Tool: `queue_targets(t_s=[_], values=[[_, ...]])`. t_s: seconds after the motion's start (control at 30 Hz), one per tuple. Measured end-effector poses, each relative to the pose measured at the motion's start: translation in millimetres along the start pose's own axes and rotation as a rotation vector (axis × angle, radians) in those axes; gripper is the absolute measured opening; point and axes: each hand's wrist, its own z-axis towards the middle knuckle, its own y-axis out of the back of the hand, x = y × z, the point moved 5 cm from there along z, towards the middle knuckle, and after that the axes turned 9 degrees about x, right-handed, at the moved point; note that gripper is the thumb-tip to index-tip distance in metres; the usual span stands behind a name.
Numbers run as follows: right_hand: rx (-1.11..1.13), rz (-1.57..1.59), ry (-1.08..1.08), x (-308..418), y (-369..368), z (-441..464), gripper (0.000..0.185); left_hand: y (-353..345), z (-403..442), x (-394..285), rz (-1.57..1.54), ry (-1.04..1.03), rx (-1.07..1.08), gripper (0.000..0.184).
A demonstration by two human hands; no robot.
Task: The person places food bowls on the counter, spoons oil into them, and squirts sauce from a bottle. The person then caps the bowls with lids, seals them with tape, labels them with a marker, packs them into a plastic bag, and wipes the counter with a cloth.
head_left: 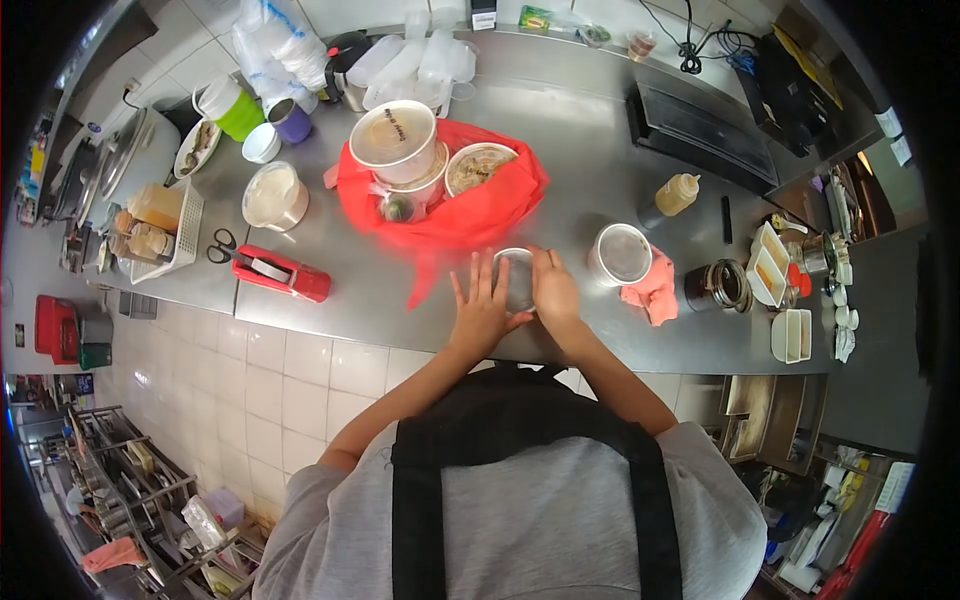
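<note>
A small round tub with a clear lid [517, 284] sits on the steel counter between my hands. My left hand [482, 308] holds its left side, fingers spread and thumb along the near rim. My right hand [556, 295] curves around the right side, its fingertips at the far rim. Just beyond lies an open red plastic bag [440, 235] with lidded tubs, one stacked on top [393, 138] and another beside it [480, 170]. Right of my hands, another lidded tub [621, 255] stands by a folded pink cloth [655, 290].
On the left are a red tape dispenser [282, 274], scissors [222, 246], a white tub [274, 196] and a white basket [185, 235] of jars. To the right stand a squeeze bottle [677, 195], a dark jar [716, 287] and white trays [768, 264]. The counter's near edge runs below my hands.
</note>
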Motion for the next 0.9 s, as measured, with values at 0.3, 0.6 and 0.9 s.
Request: queue_targets(t_s=[0.3,0.6,0.9], values=[[0.051,0.309,0.016,-39.8,-15.5,3.6,0.038,3.0,1.5,6.4,-0.128,-0.083,0.032,0.099],[0.440,0.732,-0.211,-15.6,9.4,-37.1,0.085,-5.0,1.0,20.3,-0.328,-0.150,0.145,0.092],[0.475,0.506,-0.272,-4.8,8.3,-38.4,0.091,-7.8,-0.8,11.0,-0.064,-0.171,0.047,0.096]])
